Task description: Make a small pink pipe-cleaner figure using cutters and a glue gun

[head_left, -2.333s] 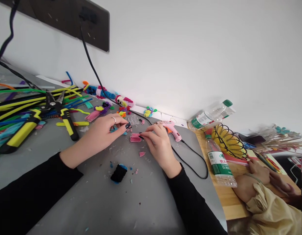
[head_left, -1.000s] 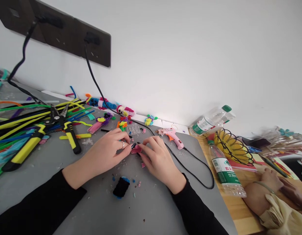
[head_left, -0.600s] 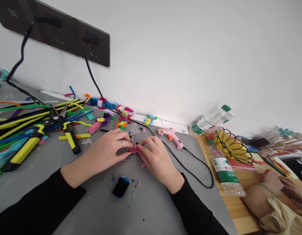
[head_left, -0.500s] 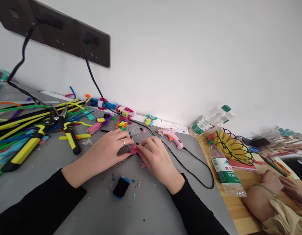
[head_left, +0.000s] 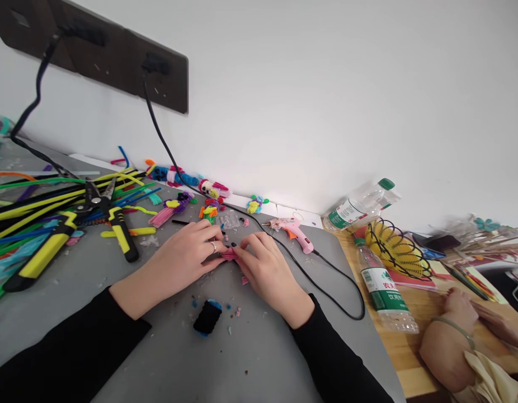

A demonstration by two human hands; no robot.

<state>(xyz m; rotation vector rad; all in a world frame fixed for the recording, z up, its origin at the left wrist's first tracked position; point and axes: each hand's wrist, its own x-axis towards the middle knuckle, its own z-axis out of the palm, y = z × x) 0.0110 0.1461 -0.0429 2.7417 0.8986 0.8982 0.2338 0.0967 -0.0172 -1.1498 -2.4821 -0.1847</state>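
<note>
My left hand (head_left: 187,253), with a ring on one finger, pinches one side of a small bundle of pink pipe cleaner (head_left: 228,254). From the other side my right hand (head_left: 272,270) grips the same bundle, its fingers closed together. The fingertips cover much of the bundle. Below the right fingers a second bit of pink pipe cleaner (head_left: 244,280) shows partly. Nearer me on the grey mat (head_left: 250,347) lies a fuzzy black block (head_left: 207,318) with blue edges. Beyond my right hand rests a pink glue gun (head_left: 300,236), its cord looping to the right.
Yellow-and-black pliers (head_left: 122,235) lie open on many coloured pipe cleaners (head_left: 66,196) at left. Several small pipe-cleaner figures (head_left: 170,206) line the wall side. Plastic bottles (head_left: 387,296) and a yellow wire basket (head_left: 395,249) stand right, near another person's arm (head_left: 447,350).
Both hands stay at the pink bundle, with only small finger shifts. The view has moved slightly. The other person's hand at right has shifted a little.
</note>
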